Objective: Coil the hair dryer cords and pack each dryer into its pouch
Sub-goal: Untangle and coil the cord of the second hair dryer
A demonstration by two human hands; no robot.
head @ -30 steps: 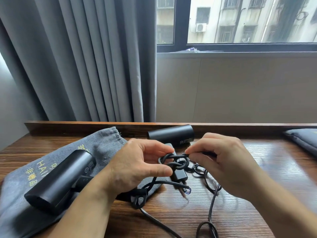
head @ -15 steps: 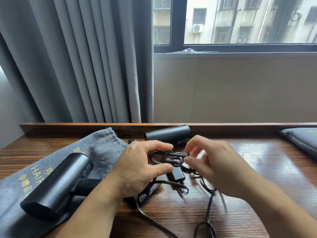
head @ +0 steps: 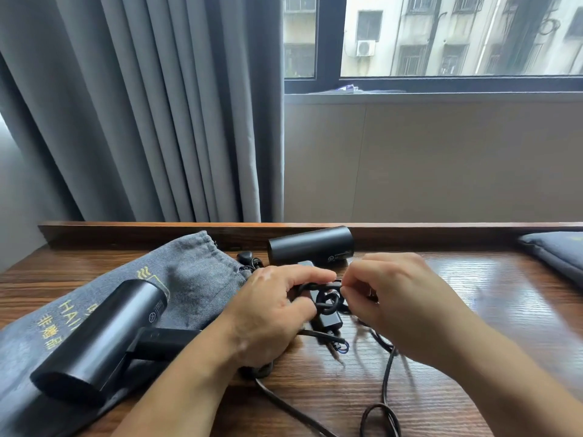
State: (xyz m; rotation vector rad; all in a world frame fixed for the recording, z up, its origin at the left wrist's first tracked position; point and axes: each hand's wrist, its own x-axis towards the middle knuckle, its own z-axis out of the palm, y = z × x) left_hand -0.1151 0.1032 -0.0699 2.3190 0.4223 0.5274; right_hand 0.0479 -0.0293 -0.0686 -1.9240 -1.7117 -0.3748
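Head view, biggest first: your curtain [head: 142,105] hangs left of the window [head: 441,36], and below them the table [head: 473,326] runs the full width. On its left end the grey pouch [head: 195,279] lies flat, its gathered mouth toward the back rail. The near dryer [head: 104,339] lies on that pouch, its barrel slanting from lower left to upper right. Its handle sticks out to the right until your left forearm hides it. The far dryer [head: 310,244] lies on its side against the back rail, just behind your hands. A dark pouch [head: 558,250] sits at the right edge, partly out of frame.

Your left hand [head: 271,313] holds a small bunch of loops in the cord [head: 328,302], thumb and forefinger curled round it. Your right hand [head: 400,301] pinches the same bunch from the other side with its fingers tucked in, and it is a little blurred. The rest of the cord trails over the wood toward you, with one loop at the bottom edge.
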